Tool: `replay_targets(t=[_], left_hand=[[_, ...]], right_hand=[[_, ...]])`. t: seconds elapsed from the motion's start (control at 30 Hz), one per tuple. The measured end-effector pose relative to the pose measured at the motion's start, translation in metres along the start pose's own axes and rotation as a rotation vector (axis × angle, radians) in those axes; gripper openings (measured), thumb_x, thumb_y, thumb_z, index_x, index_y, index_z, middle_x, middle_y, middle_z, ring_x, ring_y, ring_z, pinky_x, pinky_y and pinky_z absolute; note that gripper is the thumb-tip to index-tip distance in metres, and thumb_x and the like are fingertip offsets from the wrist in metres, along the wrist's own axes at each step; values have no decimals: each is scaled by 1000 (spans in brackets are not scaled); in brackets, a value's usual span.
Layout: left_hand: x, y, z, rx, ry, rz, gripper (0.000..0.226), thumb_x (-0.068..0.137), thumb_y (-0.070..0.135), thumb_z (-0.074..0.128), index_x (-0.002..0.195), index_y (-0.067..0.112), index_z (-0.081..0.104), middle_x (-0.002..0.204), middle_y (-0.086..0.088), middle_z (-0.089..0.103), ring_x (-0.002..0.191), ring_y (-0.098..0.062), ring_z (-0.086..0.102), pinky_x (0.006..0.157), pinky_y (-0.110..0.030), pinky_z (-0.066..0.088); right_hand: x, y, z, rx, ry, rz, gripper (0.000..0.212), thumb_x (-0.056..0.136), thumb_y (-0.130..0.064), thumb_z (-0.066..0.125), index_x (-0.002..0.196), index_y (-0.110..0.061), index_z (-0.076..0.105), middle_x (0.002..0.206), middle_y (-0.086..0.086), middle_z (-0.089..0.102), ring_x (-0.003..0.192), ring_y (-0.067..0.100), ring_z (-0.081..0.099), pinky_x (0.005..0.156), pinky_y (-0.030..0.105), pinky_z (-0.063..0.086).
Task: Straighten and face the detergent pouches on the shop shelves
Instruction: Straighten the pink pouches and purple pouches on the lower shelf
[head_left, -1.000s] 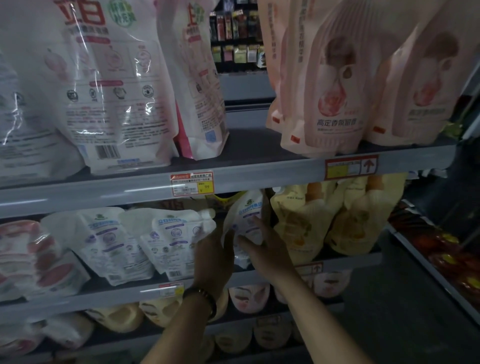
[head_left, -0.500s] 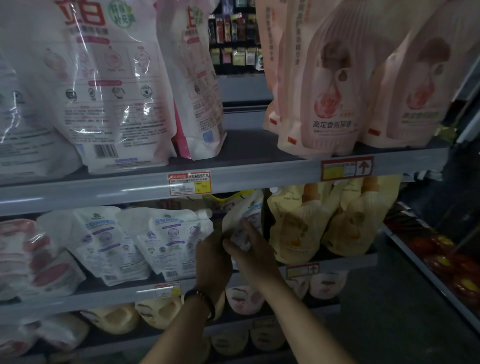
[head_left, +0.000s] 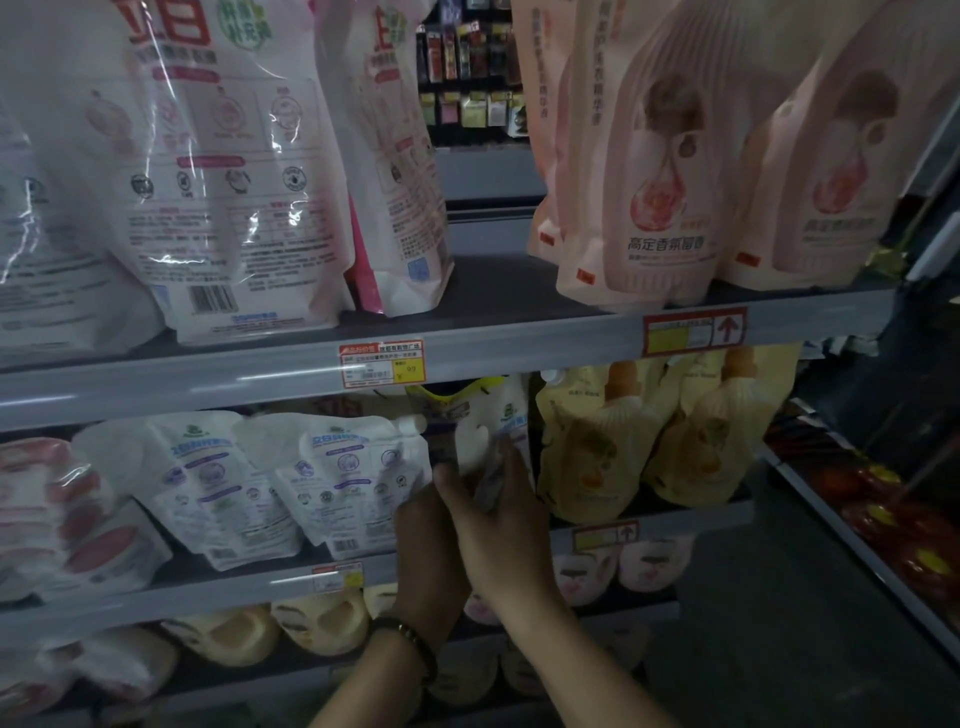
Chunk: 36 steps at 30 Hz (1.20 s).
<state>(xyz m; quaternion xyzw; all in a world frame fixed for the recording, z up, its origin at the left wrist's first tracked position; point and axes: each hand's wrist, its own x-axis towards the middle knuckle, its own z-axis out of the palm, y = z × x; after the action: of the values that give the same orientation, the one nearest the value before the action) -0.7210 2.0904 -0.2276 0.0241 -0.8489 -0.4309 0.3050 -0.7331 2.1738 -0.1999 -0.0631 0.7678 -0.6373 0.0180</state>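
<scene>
A small white detergent pouch (head_left: 491, 431) with blue print stands on the middle shelf (head_left: 260, 587), turned edge-on. My right hand (head_left: 498, 519) grips its lower part, thumb on the left and fingers on the right. My left hand (head_left: 426, 545), with a dark wristband, sits just behind and left of the right hand at the pouch's base; its fingers are hidden. Two matching white pouches (head_left: 353, 478) lean back-side-out to the left. Yellow pouches (head_left: 613, 447) stand to the right.
The top shelf (head_left: 519, 343) carries large white pouches (head_left: 218, 171) showing their backs and pink pouches (head_left: 675, 171) facing front. Red-and-white packs (head_left: 57, 514) lie at the middle shelf's left. Cream and pink pouches fill the lower shelf. A rack with red packs (head_left: 893, 525) stands on the right.
Both hands have moved up and closer together on the small white pouch. My right hand's fingers have closed round it, and the pouch has turned more edge-on.
</scene>
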Motion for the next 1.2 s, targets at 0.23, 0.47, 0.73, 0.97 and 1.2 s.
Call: replay_targets(t=[0.23, 0.47, 0.73, 0.97, 1.2], left_hand=[[-9, 0, 4, 154, -70, 177, 34, 81, -4, 86, 112, 9, 81, 95, -7, 82, 108, -13, 61, 78, 14, 28], [-15, 4, 8, 170, -68, 272, 13, 88, 26, 62, 86, 24, 75, 64, 5, 69, 59, -10, 62, 51, -8, 25], [-21, 15, 1, -71, -288, 173, 45, 98, 36, 68, 143, 40, 65, 108, 15, 80, 94, 0, 73, 71, -8, 49], [10, -21, -2, -276, -167, -139, 14, 106, 20, 63, 111, 30, 71, 113, 5, 71, 98, -13, 74, 72, -34, 64], [25, -28, 4, -424, -248, -362, 17, 110, 17, 52, 119, 31, 53, 116, -1, 71, 94, -22, 79, 65, -33, 66]], right_hand=[[-7, -2, -10, -10, 152, -44, 43, 89, -58, 74, 124, -33, 68, 113, -19, 75, 107, -7, 67, 90, 20, 55], [-11, 1, -16, -127, 289, -79, 16, 107, -33, 56, 93, -31, 64, 83, -11, 68, 78, 1, 66, 63, 19, 46], [-2, 7, -33, -175, 391, 2, 46, 111, -35, 50, 77, -6, 62, 70, 14, 67, 65, 29, 66, 62, 50, 56], [-4, 7, -52, -318, 373, -62, 42, 109, -40, 49, 82, -16, 69, 73, 0, 71, 65, 14, 68, 59, 44, 60], [-2, 5, -74, -223, 262, -38, 34, 108, -40, 49, 80, -28, 63, 78, -5, 74, 71, 8, 74, 63, 40, 65]])
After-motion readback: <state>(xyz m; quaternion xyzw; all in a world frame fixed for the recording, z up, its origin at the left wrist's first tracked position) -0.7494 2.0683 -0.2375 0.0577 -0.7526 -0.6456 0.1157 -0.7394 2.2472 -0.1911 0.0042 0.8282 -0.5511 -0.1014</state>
